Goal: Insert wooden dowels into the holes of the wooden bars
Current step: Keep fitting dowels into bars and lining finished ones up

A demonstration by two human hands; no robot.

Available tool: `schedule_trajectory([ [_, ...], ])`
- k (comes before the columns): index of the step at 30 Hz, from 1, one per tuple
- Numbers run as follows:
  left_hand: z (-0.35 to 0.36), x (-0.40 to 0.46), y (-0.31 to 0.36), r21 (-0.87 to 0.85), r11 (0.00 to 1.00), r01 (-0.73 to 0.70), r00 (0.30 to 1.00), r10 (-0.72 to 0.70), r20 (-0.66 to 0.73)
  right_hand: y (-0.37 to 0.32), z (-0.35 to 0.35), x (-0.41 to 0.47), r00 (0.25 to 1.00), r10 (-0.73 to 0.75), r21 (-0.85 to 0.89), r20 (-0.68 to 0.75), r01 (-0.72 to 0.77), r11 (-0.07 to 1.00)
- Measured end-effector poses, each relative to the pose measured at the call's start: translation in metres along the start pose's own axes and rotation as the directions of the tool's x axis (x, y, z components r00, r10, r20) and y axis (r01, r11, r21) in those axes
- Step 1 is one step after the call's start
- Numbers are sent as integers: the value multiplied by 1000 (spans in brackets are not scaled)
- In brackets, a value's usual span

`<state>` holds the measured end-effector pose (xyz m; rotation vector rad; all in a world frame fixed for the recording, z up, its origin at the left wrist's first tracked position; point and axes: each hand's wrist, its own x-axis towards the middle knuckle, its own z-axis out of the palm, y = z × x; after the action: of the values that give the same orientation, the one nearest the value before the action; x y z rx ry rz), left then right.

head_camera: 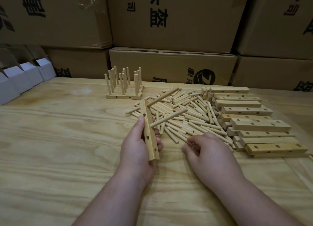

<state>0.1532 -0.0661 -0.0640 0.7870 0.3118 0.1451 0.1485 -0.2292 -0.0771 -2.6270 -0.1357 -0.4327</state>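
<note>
Left hand (135, 146) grips bar (149, 131), long axis pointing away.

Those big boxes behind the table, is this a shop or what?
Probably a small workshop or packing storeroom: stacked cardboard cartons line the wall, and the wooden table holds a heap of dowels and drilled bars.

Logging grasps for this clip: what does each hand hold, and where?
Left hand grips the wooden bar around its lower half. Right hand pinches a loose dowel in the pile.
</note>
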Motion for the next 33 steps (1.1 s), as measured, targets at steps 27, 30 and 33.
schedule_trajectory([
  [27, -5, 0, 10, -12, 994, -111, 992, 110, -66, 6, -9, -7, 908, -402, 409, -118, 413, 813],
  [30, -4, 0, 7, 31, 989, -143, 989, 145, -43, 5, -9, -7, 899, -412, 408, -149, 435, 803],
  [33, -3, -1, 4, 60, 984, -170, 985, 171, -16, 4, -9, -8, 886, -429, 408, -173, 461, 788],
])
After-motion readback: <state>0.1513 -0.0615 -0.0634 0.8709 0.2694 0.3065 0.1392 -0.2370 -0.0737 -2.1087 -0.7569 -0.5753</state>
